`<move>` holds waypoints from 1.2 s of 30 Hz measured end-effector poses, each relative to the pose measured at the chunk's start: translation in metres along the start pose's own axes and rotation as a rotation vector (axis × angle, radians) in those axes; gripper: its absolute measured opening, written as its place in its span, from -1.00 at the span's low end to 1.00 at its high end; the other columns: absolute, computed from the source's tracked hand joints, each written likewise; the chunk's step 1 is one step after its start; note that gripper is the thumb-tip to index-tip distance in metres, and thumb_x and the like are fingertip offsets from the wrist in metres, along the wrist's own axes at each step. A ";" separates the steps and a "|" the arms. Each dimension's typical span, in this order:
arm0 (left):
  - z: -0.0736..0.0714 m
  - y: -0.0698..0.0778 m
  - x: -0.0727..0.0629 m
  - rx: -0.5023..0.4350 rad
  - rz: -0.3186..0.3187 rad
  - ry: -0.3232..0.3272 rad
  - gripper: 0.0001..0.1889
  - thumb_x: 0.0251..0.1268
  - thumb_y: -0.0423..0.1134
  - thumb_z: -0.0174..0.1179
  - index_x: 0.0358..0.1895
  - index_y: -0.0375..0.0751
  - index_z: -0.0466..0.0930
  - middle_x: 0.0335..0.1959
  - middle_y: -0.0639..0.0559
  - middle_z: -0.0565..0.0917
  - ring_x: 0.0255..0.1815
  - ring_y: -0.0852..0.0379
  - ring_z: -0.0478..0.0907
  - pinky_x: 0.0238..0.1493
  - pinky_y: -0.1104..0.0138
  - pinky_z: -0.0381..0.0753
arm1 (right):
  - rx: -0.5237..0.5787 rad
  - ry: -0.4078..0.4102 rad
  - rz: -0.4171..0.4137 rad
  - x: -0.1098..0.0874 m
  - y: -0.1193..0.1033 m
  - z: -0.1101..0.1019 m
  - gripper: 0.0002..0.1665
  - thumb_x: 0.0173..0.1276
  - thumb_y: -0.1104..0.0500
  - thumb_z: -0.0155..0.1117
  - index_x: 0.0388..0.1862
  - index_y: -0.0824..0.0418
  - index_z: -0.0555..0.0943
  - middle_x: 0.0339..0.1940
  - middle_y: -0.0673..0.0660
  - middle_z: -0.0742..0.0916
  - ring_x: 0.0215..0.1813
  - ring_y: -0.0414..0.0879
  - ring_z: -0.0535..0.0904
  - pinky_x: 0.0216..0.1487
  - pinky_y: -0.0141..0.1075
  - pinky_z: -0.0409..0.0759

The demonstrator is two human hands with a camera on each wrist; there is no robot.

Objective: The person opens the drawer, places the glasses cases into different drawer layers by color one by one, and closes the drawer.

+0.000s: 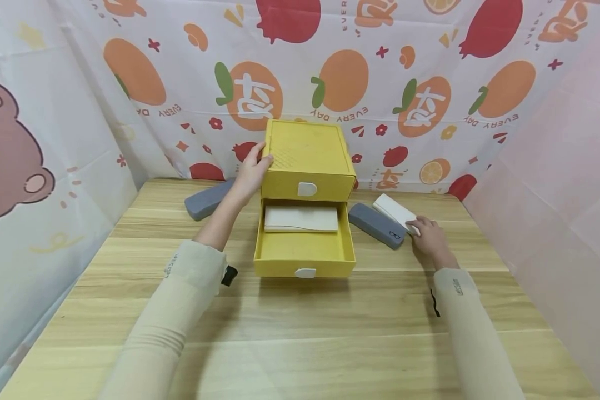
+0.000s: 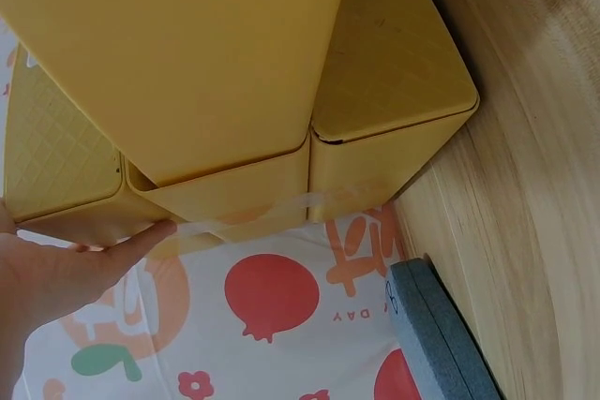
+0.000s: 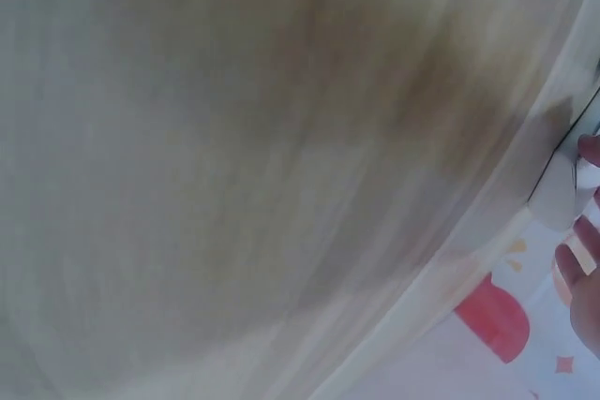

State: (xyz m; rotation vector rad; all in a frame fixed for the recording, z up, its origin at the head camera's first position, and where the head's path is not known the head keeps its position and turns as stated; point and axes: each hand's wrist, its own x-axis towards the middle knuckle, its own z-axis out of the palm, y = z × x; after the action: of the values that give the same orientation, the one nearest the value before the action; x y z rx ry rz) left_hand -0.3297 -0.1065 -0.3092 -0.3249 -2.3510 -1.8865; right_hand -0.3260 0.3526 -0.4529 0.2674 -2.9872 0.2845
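Pale sleeves (image 1: 155, 333) extended from 7 and 5 o'clock, the left hand (image 1: 250, 175) resting loosely, fingers extended, against the yellow cabinet (image 1: 307, 147) on its 10 o'clock side, the right hand (image 1: 430, 239) pinching 1 white case (image 1: 392, 211) on the table (image 1: 300, 344), at 2 o'clock from the pulled-out lower drawer (image 1: 305, 253). That drawer held a 2nd white case (image 1: 300, 218) toward 12 o'clock, beneath the closed upper drawer (image 1: 282, 185). Outside lay 2 grey cases (image 1: 375, 224), at 3 and 10 o'clock.

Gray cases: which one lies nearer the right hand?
The gray case right of the yellow drawer unit; the other case lies left of it, partly behind the left arm.
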 end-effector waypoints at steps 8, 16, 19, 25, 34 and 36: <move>0.000 0.000 0.000 0.023 -0.008 -0.001 -0.39 0.42 -0.15 -0.13 0.44 -0.24 -0.08 0.41 -0.15 0.04 0.34 0.03 0.07 0.26 0.18 0.14 | -0.051 0.019 0.069 0.002 -0.005 0.004 -0.54 0.39 0.18 -0.05 0.23 0.32 0.33 0.12 0.47 0.39 0.08 0.40 0.32 0.06 0.18 0.26; 0.000 0.000 -0.002 0.027 -0.019 0.002 -0.40 0.42 -0.13 -0.13 0.44 -0.20 -0.06 0.42 -0.12 0.02 0.34 0.03 0.05 0.26 0.15 0.12 | -0.038 -0.007 0.081 -0.004 -0.001 0.007 -0.40 0.29 0.26 0.01 0.32 0.29 0.22 0.17 0.53 0.32 0.17 0.42 0.22 0.11 0.20 0.21; -0.002 0.000 -0.002 0.024 -0.021 0.008 -0.40 0.42 -0.12 -0.13 0.44 -0.19 -0.07 0.41 -0.11 0.03 0.35 0.05 0.05 0.27 0.17 0.12 | -0.043 -0.007 0.116 -0.002 -0.001 0.007 -0.38 0.25 0.23 0.07 0.30 0.29 0.24 0.16 0.51 0.32 0.16 0.41 0.22 0.10 0.20 0.20; -0.002 -0.001 0.000 0.015 -0.022 0.010 -0.40 0.43 -0.14 -0.13 0.44 -0.20 -0.06 0.40 -0.13 0.07 0.32 0.05 0.10 0.25 0.21 0.15 | -0.071 -0.014 0.190 0.003 -0.004 0.006 -0.44 0.25 0.06 0.16 0.12 0.32 0.32 0.01 0.52 0.38 0.01 0.42 0.31 0.03 0.18 0.25; 0.000 0.000 -0.002 -0.002 -0.023 -0.002 -0.41 0.43 -0.16 -0.14 0.44 -0.20 -0.08 0.39 -0.15 0.09 0.31 0.04 0.14 0.24 0.22 0.17 | -0.090 -0.039 0.239 0.005 -0.008 0.005 -0.28 0.24 -0.02 0.17 0.18 0.44 0.22 -0.10 0.53 0.34 -0.07 0.40 0.33 -0.07 0.16 0.31; -0.001 0.000 -0.002 -0.010 -0.024 -0.001 -0.40 0.43 -0.15 -0.14 0.45 -0.20 -0.08 0.39 -0.15 0.09 0.31 0.04 0.14 0.24 0.22 0.17 | -0.088 -0.046 0.248 0.005 -0.010 0.004 -0.25 0.24 -0.04 0.16 0.20 0.43 0.21 -0.09 0.53 0.34 -0.06 0.40 0.32 -0.07 0.17 0.31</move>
State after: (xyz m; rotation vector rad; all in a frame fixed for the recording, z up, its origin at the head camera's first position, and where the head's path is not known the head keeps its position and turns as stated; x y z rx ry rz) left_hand -0.3279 -0.1074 -0.3097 -0.2997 -2.3579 -1.9096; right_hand -0.3299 0.3413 -0.4542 -0.1075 -3.0683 0.1725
